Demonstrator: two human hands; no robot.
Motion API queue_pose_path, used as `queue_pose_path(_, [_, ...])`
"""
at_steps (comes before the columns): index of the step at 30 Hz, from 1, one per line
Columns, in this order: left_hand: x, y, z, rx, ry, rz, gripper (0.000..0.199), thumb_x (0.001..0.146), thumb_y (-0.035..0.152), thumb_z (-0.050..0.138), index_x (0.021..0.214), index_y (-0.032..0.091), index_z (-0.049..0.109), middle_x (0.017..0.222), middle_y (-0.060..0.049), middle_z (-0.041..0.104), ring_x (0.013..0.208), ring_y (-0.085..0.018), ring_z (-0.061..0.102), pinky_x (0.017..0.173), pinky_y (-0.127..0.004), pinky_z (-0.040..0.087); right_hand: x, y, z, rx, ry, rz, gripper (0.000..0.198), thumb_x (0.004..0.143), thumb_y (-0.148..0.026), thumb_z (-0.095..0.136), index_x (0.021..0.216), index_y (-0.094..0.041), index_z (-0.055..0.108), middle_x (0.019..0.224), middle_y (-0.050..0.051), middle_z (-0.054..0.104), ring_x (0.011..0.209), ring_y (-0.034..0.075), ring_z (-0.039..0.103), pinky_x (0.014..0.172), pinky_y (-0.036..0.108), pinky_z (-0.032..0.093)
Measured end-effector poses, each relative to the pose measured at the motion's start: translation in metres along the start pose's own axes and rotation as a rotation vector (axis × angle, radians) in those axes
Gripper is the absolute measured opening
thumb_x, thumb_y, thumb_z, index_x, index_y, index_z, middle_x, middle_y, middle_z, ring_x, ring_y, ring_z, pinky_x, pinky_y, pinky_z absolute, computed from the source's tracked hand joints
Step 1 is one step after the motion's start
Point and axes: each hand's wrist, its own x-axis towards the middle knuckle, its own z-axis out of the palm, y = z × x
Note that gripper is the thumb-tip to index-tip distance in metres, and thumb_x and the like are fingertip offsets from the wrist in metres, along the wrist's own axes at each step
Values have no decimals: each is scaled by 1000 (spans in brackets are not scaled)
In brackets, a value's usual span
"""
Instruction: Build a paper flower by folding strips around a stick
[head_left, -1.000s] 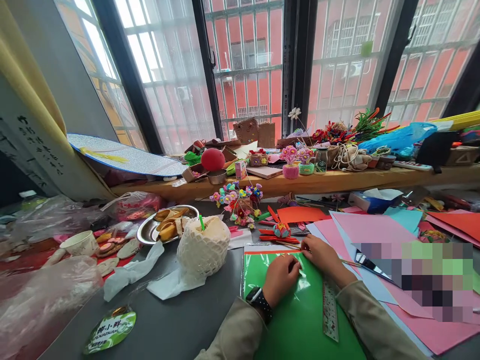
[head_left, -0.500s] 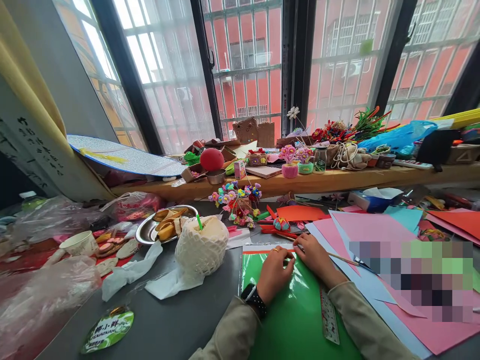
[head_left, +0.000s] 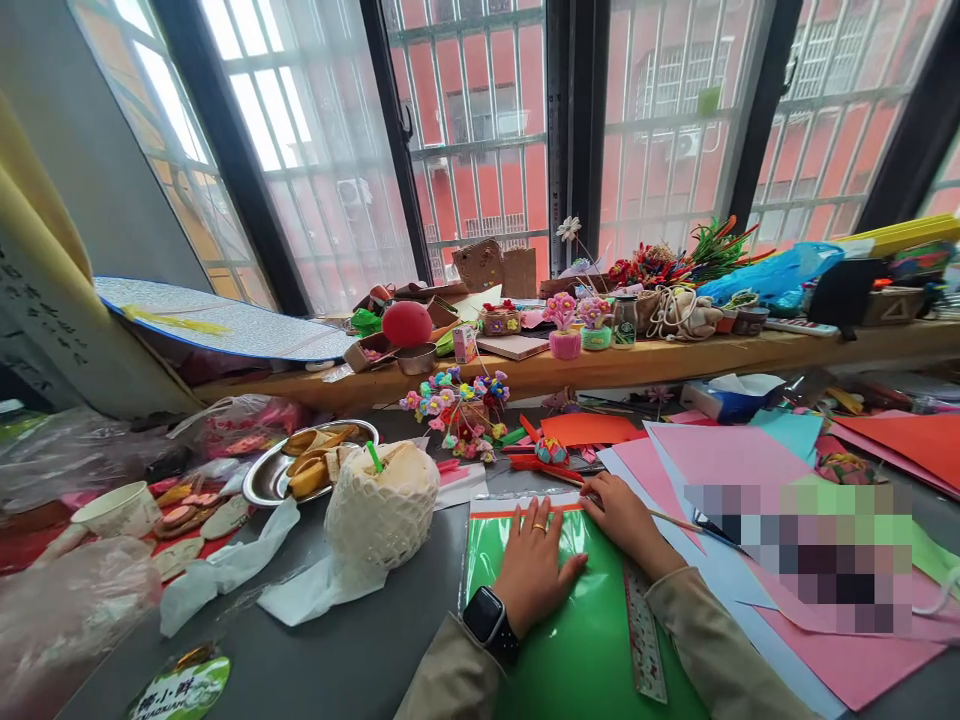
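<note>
My left hand (head_left: 531, 565) lies flat with spread fingers on a clear plastic sleeve (head_left: 570, 625) of green sheets, a thin orange strip showing along the top. It wears a ring and, at the wrist, a dark smartwatch (head_left: 484, 612). At the sleeve's upper right corner my right hand (head_left: 621, 515) has its fingers bent and closed on the edge; the fingertips are partly hidden. A patterned clear ruler (head_left: 643, 640) rests on the sleeve beside my right forearm. Just right of that hand, a thin wooden-handled brush (head_left: 679, 521) lies across the papers.
Left of the sleeve stand a white coconut (head_left: 384, 515) with a green straw and a metal bowl (head_left: 259, 480) of peels. Pink papers (head_left: 731, 450) spread on the right. Colourful craft flowers (head_left: 457, 405) are behind, below a cluttered wooden sill (head_left: 525, 378).
My left hand has flattened, its fingers going from curled near the top edge to spread on the sleeve. My right hand stays at the corner. The view has shifted slightly right.
</note>
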Motion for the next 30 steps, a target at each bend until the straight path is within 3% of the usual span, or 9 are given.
queue_pose_path(12, [-10, -11, -7, 12, 5, -8, 64, 79, 54, 17, 128, 14, 26, 136, -12, 21, 126, -25, 13, 101, -45, 10, -3, 0, 0, 41, -26, 15, 23, 73, -21, 46, 92, -14, 57, 96, 8, 56, 92, 20, 49, 78, 28, 35])
queue_pose_path(18, [-2, -13, -17, 23, 54, 0, 61, 74, 51, 37, 120, 12, 36, 126, -15, 38, 116, -28, 32, 97, -43, 22, -3, 1, -5, 67, 60, 24, 25, 70, -9, 38, 82, -14, 59, 86, 6, 59, 86, 17, 50, 77, 26, 36])
queue_pose_path(22, [8, -20, -26, 6, 119, -27, 45, 75, 38, 43, 112, 14, 43, 104, -12, 53, 95, -24, 49, 81, -36, 38, -1, 5, -6, 87, 104, 26, 25, 67, -8, 37, 72, -16, 60, 77, 5, 57, 79, 16, 51, 75, 25, 36])
queue_pose_path(25, [13, -30, -26, -89, 241, -90, 25, 78, 25, 37, 95, 14, 52, 93, -8, 56, 85, -17, 52, 76, -28, 40, -2, 9, -5, 85, 128, 44, 23, 66, -10, 39, 74, -15, 60, 76, 6, 55, 76, 17, 51, 72, 27, 38])
queue_pose_path(30, [14, -34, -20, -91, 254, -99, 20, 76, 22, 40, 88, 15, 54, 91, -8, 55, 86, -17, 51, 77, -28, 39, 1, 10, -3, 82, 157, 43, 21, 66, -12, 41, 73, -15, 60, 77, 7, 56, 78, 18, 51, 74, 28, 37])
